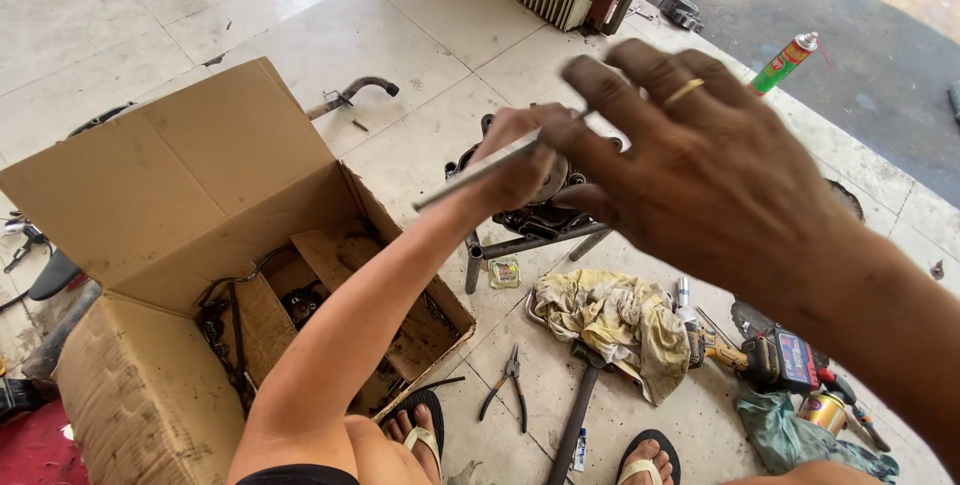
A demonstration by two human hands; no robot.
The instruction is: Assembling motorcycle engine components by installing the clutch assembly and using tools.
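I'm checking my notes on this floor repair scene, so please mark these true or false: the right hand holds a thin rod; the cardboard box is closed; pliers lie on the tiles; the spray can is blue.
1. The right hand pinches a thin grey metal rod. True.
2. The brown cardboard box is closed. False: its flaps stand open.
3. Dark-handled pliers lie on the pale floor tiles. True.
4. The upright spray can is blue. False: green body, red top.
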